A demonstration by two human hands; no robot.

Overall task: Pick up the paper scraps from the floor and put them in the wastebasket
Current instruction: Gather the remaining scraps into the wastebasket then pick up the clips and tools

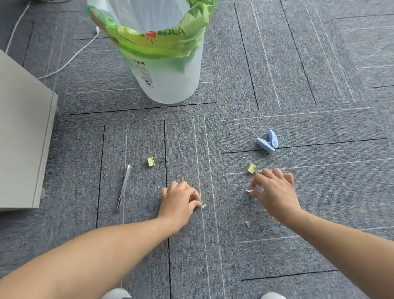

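One wastebasket; two binder clips; left hand pinches a scrap; right hand open beside second scrap.

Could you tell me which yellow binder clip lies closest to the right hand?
The binder clip just beyond the fingertips of the right hand, below the blue hole punch. The other binder clip lies far left, near the tweezers.

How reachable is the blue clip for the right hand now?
Probably yes: the blue clip lies on open carpet just beyond the right hand, with only a small yellow clip lying between.
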